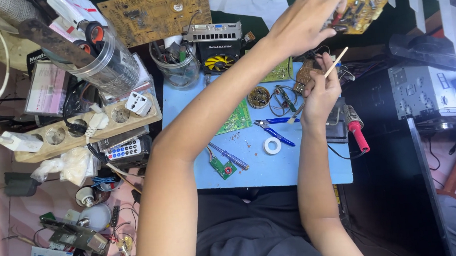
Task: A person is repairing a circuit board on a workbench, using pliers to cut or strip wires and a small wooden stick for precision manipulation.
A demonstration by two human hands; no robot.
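Upper right of frame: left hand clamped on yellow circuit board, raised above blue tabletop. Right hand pinches thin wooden stick just below. Soldering iron lies unused beside it; blue pliers idle mid-frame. Board work looks unfinished.

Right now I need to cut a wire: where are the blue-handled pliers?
Head view: the blue-handled pliers lie on the blue board, just left of the right hand, above the white tape roll.

A small blue board rests over the person's lap. On it lie a green circuit board, blue-handled pliers, a white tape roll, a screwdriver and a red-handled soldering iron at its right edge.
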